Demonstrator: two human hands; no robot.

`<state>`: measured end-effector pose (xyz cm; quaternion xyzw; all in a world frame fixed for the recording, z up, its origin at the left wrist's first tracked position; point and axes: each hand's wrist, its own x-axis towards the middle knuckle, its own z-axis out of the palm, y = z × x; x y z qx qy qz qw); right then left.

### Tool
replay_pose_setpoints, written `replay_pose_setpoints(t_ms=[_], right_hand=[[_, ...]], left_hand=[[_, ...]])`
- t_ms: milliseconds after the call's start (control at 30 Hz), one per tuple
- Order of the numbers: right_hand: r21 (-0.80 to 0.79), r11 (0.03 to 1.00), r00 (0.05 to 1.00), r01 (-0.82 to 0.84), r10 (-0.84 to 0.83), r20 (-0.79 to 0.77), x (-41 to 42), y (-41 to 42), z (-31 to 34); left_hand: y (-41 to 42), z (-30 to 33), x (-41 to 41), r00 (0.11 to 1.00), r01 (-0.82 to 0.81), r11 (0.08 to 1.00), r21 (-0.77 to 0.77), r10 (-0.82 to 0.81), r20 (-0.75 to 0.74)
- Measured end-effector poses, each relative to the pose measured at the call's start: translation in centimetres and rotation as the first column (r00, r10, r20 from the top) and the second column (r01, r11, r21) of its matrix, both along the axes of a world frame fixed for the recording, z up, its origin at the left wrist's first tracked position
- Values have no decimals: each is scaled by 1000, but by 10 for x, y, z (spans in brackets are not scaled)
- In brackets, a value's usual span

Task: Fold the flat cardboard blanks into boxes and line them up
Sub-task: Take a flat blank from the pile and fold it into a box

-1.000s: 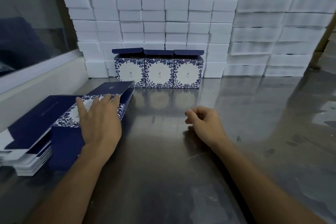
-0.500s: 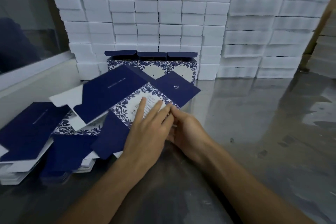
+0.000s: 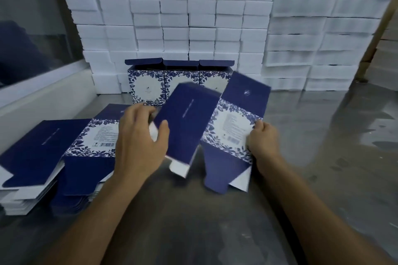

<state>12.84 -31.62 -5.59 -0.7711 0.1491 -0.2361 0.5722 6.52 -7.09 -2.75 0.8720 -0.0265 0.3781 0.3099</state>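
one blank held up off the steel table, between both hands and partly opened. left hand grips its navy panel, thumb over the near edge, fingers behind. right hand pinches the floral panel's right edge. stack of flat blanks lies just left of the left hand. three folded boxes stand in a row behind, against white blocks.
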Motion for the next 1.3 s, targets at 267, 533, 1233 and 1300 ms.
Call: replay_pose_setpoints(t_ms=[267, 533, 1233, 1300], right_hand=[[39, 976, 977, -215, 213, 30, -7, -3, -5], [-287, 905, 948, -314, 284, -143, -8, 4, -7], [893, 163, 815, -420, 501, 292, -26, 3, 28], [898, 89, 812, -432, 472, 344, -28, 7, 29]], left_hand=[[-9, -17, 5, 899, 39, 993, -115, -85, -429], [-3, -15, 9, 842, -73, 987, -144, -17, -539], [-2, -5, 12, 784, -29, 140, -990, -611, -109], [-7, -5, 9, 711, 67, 88, -994, -704, -14]])
